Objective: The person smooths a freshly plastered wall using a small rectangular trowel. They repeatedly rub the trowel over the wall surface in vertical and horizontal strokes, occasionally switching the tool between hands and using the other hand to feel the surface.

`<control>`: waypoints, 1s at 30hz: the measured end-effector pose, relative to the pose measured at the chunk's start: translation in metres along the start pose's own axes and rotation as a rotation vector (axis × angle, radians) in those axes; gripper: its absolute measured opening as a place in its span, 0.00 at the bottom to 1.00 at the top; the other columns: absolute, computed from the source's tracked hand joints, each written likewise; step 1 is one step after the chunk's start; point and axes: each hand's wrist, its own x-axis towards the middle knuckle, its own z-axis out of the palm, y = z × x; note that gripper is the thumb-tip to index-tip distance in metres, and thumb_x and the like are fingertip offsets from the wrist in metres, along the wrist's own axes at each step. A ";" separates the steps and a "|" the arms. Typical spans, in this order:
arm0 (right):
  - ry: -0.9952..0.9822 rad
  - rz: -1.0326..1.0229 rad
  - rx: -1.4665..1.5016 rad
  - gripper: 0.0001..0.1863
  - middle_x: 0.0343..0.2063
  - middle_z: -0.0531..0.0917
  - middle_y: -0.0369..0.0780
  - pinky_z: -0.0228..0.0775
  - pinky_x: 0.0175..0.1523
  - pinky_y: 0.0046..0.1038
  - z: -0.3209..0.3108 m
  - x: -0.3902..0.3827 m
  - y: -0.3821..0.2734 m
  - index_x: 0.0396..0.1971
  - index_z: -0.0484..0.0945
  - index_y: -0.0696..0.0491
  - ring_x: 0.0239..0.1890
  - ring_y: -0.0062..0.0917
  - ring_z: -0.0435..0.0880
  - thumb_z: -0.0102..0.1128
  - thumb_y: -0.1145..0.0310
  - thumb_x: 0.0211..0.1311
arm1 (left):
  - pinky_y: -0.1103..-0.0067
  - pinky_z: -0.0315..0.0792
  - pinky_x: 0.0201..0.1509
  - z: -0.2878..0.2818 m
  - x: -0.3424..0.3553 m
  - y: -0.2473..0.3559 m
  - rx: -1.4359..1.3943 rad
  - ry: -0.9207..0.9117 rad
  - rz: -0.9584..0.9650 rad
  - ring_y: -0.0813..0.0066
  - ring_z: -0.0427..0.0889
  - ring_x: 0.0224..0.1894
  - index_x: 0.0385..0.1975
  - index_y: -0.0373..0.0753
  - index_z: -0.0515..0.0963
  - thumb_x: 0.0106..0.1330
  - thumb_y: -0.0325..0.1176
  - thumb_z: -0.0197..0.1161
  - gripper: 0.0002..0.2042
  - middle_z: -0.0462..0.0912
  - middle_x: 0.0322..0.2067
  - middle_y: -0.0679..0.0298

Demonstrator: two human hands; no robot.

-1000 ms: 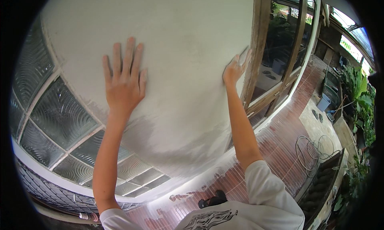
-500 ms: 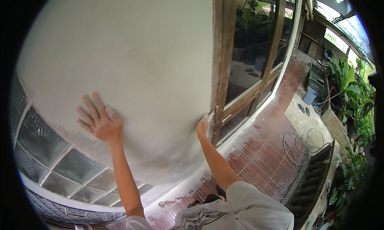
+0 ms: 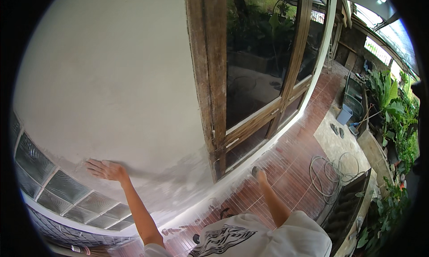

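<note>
My left hand [image 3: 105,169] lies open against the pale plastered wall [image 3: 107,78], fingers stretched toward the left, just above the glass-block window [image 3: 65,184]. My right hand [image 3: 261,176] is lower, out past the bottom corner of the wooden-framed glass door [image 3: 210,123], over the red tiled floor. It is closed round a small, flat, dark object [image 3: 255,170], too small to make out exactly. Grey smudges mark the wall around my left hand.
Red tiles [image 3: 286,154] run along the wall past a coiled hose [image 3: 315,181]. To the right are sandals [image 3: 338,130], a grey-blue bucket [image 3: 344,114], a green mesh item [image 3: 353,96], leafy plants [image 3: 389,105] and a dark ridged edge [image 3: 346,208].
Both hands have moved down; my left hand turned from fingers-up to fingers-left, and my right left the door's edge. The view has swung right, showing more of the door.
</note>
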 end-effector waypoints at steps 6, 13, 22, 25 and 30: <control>-0.323 -0.260 -0.042 0.22 0.54 0.80 0.49 0.69 0.62 0.28 0.008 -0.018 -0.053 0.61 0.71 0.63 0.58 0.35 0.79 0.46 0.67 0.73 | 0.56 0.40 0.77 -0.005 -0.026 0.000 -0.040 -0.030 0.005 0.43 0.46 0.75 0.73 0.30 0.53 0.79 0.42 0.35 0.28 0.49 0.75 0.47; -0.534 -1.260 -0.409 0.29 0.70 0.65 0.50 0.53 0.72 0.27 0.089 -0.137 -0.195 0.71 0.55 0.62 0.72 0.34 0.63 0.44 0.77 0.72 | 0.58 0.40 0.77 -0.001 0.050 -0.008 -0.071 0.025 -0.004 0.43 0.46 0.75 0.72 0.28 0.52 0.78 0.41 0.40 0.29 0.49 0.74 0.43; -1.005 -1.190 -0.273 0.22 0.47 0.84 0.48 0.69 0.54 0.27 0.153 -0.216 -0.172 0.60 0.71 0.62 0.46 0.30 0.81 0.53 0.66 0.72 | 0.68 0.42 0.78 -0.071 -0.039 0.006 -0.414 -0.414 -0.274 0.57 0.50 0.76 0.73 0.31 0.51 0.79 0.37 0.42 0.27 0.52 0.74 0.48; -1.250 -1.033 -0.537 0.20 0.43 0.85 0.46 0.70 0.49 0.26 0.169 -0.208 -0.144 0.54 0.75 0.62 0.42 0.25 0.81 0.57 0.63 0.71 | 0.69 0.47 0.77 -0.137 -0.098 0.029 -0.671 -0.945 -0.549 0.58 0.55 0.75 0.74 0.37 0.52 0.77 0.47 0.46 0.31 0.59 0.72 0.50; -1.501 -0.850 -0.699 0.19 0.37 0.85 0.43 0.71 0.45 0.23 0.188 -0.218 -0.109 0.47 0.79 0.61 0.38 0.21 0.81 0.61 0.59 0.68 | 0.64 0.53 0.76 -0.204 -0.152 0.060 -1.497 -1.374 -1.127 0.55 0.67 0.68 0.65 0.28 0.66 0.69 0.65 0.48 0.42 0.69 0.65 0.45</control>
